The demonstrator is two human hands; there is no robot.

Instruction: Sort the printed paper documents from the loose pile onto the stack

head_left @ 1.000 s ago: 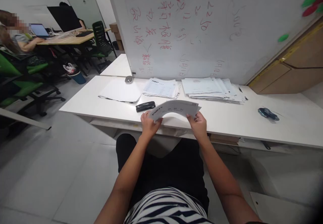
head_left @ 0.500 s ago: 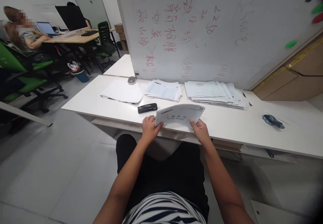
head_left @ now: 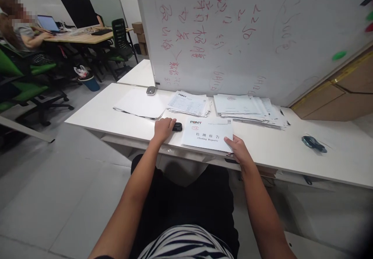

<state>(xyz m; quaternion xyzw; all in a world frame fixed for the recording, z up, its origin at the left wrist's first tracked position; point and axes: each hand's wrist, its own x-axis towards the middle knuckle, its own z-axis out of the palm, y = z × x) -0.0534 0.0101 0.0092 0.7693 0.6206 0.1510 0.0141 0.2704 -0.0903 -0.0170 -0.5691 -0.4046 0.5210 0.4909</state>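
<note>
My left hand (head_left: 164,128) is closed over a black stapler (head_left: 177,126) on the white desk, hiding most of it; only one rounded end shows. The testing report (head_left: 207,134), a set of white sheets headed "PONY", lies nearly flat at the desk's front edge. Its lower right corner is pinched in my right hand (head_left: 239,149), thumb on top and fingers underneath. Just behind the report are two stacks of paper, a smaller printed stack (head_left: 188,104) and a larger stack (head_left: 241,105).
Blank white sheets (head_left: 140,102) and a grey computer mouse (head_left: 150,91) are at the left of the desk (head_left: 93,113). A dark, plastic-looking object (head_left: 314,144) lies at the right. A whiteboard (head_left: 186,29) stands behind, beside cardboard boxes (head_left: 344,95). A person sits far left.
My left hand has let go of the report and moved left onto the stapler. The report has gone from bowed and raised to nearly flat, still in my right hand.
</note>
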